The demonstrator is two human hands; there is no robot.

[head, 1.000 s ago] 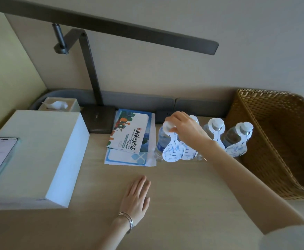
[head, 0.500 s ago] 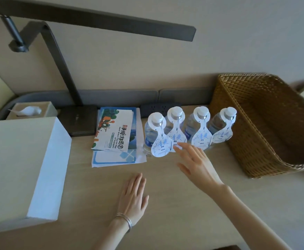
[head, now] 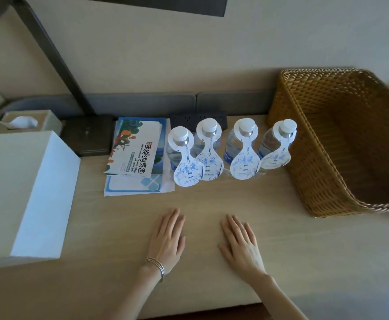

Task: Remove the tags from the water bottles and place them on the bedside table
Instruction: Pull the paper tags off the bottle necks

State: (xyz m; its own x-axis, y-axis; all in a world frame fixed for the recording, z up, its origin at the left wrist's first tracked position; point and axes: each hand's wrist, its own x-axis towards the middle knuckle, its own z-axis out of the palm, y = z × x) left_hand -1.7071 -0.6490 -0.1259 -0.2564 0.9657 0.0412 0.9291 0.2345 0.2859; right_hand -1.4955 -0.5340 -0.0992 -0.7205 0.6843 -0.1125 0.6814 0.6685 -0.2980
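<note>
The left hand (head: 167,241) and right hand (head: 240,247) lay flat and empty, fingers straight, on the near part of the bedside table (head: 212,199). Beyond them, four water bottles (head: 233,144) stood close together in a row, each with a tag (head: 244,166) ringing its neck. Tugging one tag sideways would likely topple the neighbouring bottles or tear the paper.

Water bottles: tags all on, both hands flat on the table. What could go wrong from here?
1. The four clear plastic water bottles stand close in a row; tugging a tag one-handed could tip one into its neighbours.
2. The white, blue-printed paper tags ring the necks under the caps; a hard pull may tear them.
3. The leftmost tag overlaps the next, so lifting it might drag that one.
</note>
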